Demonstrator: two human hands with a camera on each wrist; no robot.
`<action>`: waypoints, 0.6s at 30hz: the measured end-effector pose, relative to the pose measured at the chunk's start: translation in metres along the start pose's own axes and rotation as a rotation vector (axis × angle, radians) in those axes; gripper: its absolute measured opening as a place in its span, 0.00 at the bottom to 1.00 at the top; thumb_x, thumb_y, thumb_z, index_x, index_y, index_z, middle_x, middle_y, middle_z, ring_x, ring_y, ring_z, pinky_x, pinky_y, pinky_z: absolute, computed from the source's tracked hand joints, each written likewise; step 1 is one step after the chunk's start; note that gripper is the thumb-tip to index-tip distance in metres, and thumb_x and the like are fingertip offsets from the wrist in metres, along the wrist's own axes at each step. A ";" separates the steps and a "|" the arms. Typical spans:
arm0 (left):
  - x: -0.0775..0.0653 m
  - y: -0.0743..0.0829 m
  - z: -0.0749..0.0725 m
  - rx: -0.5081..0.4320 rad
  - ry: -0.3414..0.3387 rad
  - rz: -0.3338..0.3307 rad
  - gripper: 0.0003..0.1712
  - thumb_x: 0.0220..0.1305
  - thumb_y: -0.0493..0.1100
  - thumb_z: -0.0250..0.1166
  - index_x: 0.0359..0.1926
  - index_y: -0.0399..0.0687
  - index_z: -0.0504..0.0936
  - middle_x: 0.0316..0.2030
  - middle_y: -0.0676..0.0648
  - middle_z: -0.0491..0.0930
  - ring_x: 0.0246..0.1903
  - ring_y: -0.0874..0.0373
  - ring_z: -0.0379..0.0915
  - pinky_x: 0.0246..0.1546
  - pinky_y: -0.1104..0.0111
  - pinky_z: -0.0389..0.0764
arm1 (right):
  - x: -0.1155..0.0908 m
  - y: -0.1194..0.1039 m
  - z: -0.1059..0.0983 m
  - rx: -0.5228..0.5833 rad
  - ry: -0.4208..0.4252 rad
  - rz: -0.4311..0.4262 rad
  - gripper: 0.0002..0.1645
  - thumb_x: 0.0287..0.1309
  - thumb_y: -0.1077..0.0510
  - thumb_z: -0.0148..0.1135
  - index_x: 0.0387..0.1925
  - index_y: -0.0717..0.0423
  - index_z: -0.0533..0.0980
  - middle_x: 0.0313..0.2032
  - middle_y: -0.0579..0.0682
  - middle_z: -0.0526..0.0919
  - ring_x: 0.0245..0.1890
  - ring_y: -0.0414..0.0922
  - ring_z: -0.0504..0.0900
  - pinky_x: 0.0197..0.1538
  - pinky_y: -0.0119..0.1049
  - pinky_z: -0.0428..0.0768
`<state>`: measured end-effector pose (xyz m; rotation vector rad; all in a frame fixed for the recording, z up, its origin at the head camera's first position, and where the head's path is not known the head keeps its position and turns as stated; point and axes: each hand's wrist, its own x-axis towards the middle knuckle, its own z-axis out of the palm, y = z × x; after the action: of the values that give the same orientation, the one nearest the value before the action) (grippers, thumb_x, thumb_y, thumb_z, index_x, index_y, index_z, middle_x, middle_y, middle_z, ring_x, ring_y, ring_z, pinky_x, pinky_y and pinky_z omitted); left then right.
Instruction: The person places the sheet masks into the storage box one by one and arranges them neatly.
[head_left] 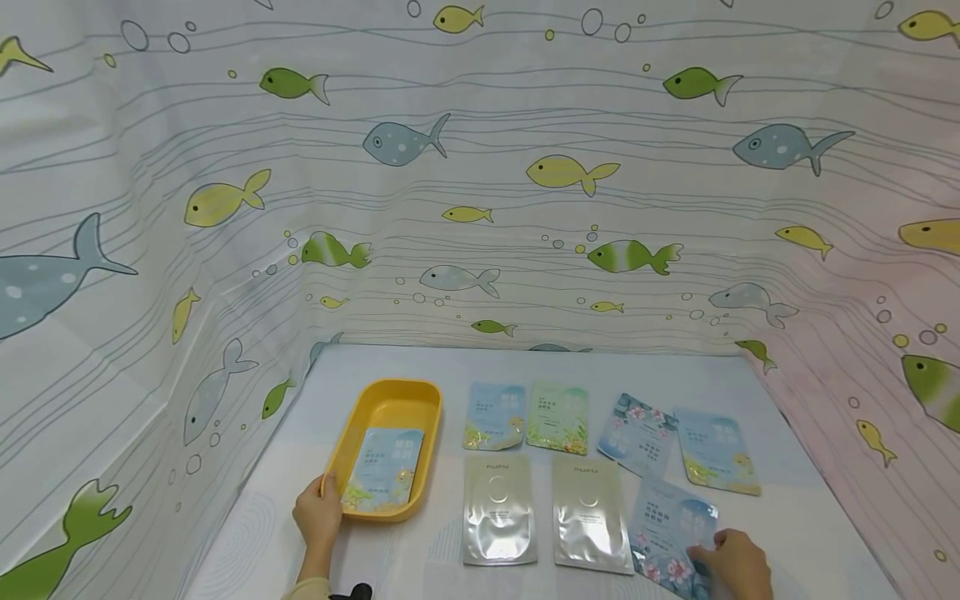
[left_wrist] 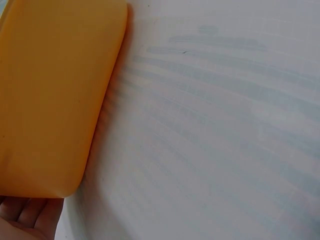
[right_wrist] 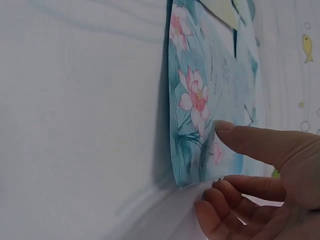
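Note:
At the left of the head view, my left hand (head_left: 318, 510) grips the near left corner of a yellow plastic tray (head_left: 401, 407). Inside the tray lies a light blue sheet mask packet (head_left: 382, 467). In the left wrist view the fingers (left_wrist: 31, 216) are at the end of the tray (left_wrist: 55, 100). My right hand (head_left: 738, 560) pinches the lower right edge of a blue sheet mask packet with pink flowers (head_left: 671, 529). In the right wrist view the thumb lies over this packet (right_wrist: 197, 100), the other fingers at its lower edge.
Two silver packets (head_left: 498, 512) lie in the middle of the table. Behind them are a light blue packet (head_left: 495, 417) and a green one (head_left: 558, 417). A dark blue flowered packet (head_left: 637, 433) and another light blue packet (head_left: 718, 450) lie at right. Fish-patterned cloth (head_left: 510, 250) surrounds the table.

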<state>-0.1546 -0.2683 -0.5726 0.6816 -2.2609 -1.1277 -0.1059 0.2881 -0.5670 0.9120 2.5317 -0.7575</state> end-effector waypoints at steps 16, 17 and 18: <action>0.000 -0.001 0.000 -0.012 -0.002 -0.012 0.18 0.66 0.37 0.53 0.43 0.20 0.77 0.41 0.24 0.77 0.45 0.27 0.72 0.47 0.43 0.70 | -0.006 -0.007 -0.003 0.060 -0.008 0.082 0.27 0.45 0.60 0.70 0.36 0.81 0.69 0.29 0.67 0.77 0.32 0.57 0.75 0.43 0.50 0.75; 0.000 -0.001 0.000 -0.011 -0.001 -0.012 0.18 0.66 0.37 0.53 0.43 0.20 0.78 0.41 0.24 0.77 0.45 0.27 0.72 0.47 0.43 0.70 | -0.007 -0.006 -0.002 0.067 -0.005 0.092 0.26 0.45 0.60 0.70 0.35 0.81 0.70 0.28 0.67 0.77 0.31 0.57 0.76 0.43 0.49 0.75; 0.000 -0.001 0.000 -0.012 0.000 -0.012 0.17 0.66 0.37 0.53 0.42 0.20 0.78 0.41 0.24 0.77 0.45 0.27 0.72 0.47 0.43 0.71 | -0.007 -0.006 -0.001 0.074 -0.005 0.105 0.25 0.46 0.60 0.70 0.34 0.80 0.70 0.28 0.66 0.77 0.31 0.56 0.76 0.43 0.49 0.75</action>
<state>-0.1544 -0.2686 -0.5733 0.6909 -2.2512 -1.1452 -0.1050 0.2817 -0.5605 1.0566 2.4445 -0.8237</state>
